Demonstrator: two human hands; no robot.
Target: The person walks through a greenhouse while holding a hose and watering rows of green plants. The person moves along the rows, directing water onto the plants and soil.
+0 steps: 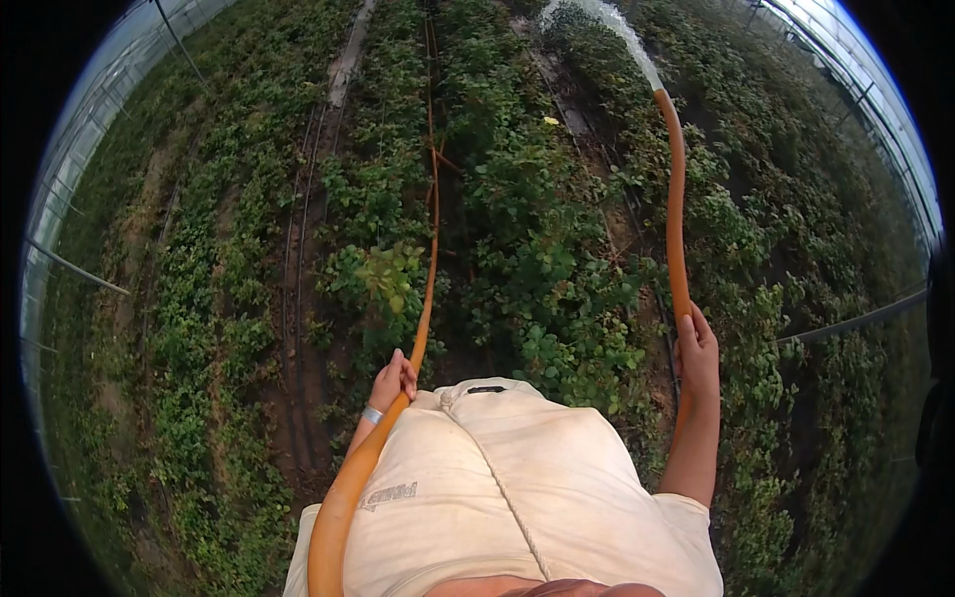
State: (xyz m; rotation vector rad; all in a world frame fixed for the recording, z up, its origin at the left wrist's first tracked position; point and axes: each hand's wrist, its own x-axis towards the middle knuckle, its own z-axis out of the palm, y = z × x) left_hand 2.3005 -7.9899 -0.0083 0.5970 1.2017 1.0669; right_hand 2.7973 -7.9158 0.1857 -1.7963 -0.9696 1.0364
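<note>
An orange hose [675, 199] rises from my right hand [698, 343], which is closed around it at the right of my body. From its far end, water [619, 32] spurts out toward the upper left and falls among the plants. Part of the hose runs back under my right forearm. On the left, my left hand [396, 378] is closed on another stretch of orange hose [348, 497]. This stretch comes up beside my left shoulder, passes the hand and trails away along the ground between plant rows. A pale band [372, 414] circles my left wrist.
Rows of leafy green bushes [537, 259] spread ahead and to both sides. Thin dark pipes [296, 239] lie along the soil strips between them. Greenhouse walls [75, 179] with metal poles curve at both edges. A grey pipe [860, 316] crosses at the right.
</note>
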